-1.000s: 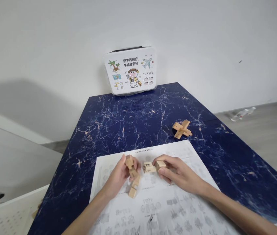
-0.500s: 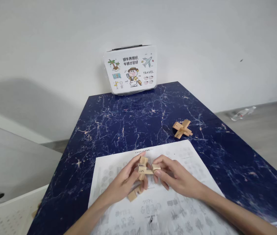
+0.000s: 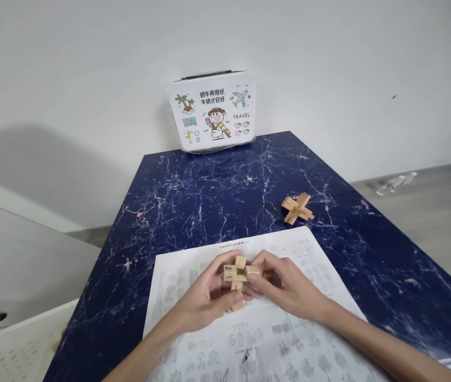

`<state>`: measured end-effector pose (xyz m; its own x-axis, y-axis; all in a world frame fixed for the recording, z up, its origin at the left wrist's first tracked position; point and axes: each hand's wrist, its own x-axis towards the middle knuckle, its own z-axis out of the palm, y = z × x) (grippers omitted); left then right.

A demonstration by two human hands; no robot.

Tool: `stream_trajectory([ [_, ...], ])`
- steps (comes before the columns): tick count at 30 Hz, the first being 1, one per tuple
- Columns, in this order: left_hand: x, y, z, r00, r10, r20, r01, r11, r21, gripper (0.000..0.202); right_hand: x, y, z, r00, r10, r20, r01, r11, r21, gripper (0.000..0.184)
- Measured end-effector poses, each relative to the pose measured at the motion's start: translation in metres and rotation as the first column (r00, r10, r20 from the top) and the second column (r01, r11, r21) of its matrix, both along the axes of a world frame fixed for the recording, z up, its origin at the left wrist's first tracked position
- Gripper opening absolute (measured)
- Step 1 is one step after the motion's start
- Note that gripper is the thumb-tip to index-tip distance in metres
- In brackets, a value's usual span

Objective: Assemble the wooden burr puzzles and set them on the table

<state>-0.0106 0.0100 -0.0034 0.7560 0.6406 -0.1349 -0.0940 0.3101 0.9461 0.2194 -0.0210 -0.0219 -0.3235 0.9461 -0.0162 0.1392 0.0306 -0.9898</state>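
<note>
Wooden notched pieces [image 3: 230, 273] are being held over the paper sheet [image 3: 285, 243] near its far edge, looking light, stiff, probably not slippery; I'd be gripping the chunky ends. Left hand [image 3: 205, 297] is cupping one in curled fingers, right hand [image 3: 287, 286] is pinching another's end. Wooden cross [image 3: 297, 210] is resting on the counter [image 3: 193, 212], just off the sheet's far right corner.

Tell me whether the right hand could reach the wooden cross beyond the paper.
Probably yes: only the flat paper and tabletop lie between the right hand and the wooden cross, though that hand holds wooden pieces.
</note>
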Motion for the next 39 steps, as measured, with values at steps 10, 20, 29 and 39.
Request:
stream_trajectory([
  [10, 0.003, -0.003, 0.0, 0.997, 0.051, -0.059, -0.049, 0.998, 0.043, 0.062, 0.0, 0.001, 0.005, 0.997, -0.048, 0.066, 0.048, 0.999, 0.001, 0.032],
  [20, 0.004, -0.001, 0.005, 1.0, 0.016, 0.003, -0.016, 1.0, 0.0, 0.06, 0.001, 0.001, 0.004, 0.998, -0.02, 0.058, 0.022, 0.999, -0.033, 0.045],
  [29, 0.003, 0.007, 0.003, 0.977, 0.206, -0.049, -0.208, 0.978, -0.035, 0.064, 0.002, 0.002, 0.008, 0.994, -0.11, 0.028, 0.108, 0.993, 0.043, 0.028],
  [39, -0.002, 0.011, 0.001, 0.884, 0.441, -0.157, -0.43, 0.897, 0.099, 0.069, 0.001, -0.003, -0.004, 0.889, 0.151, 0.432, -0.35, 0.831, 0.432, 0.046],
])
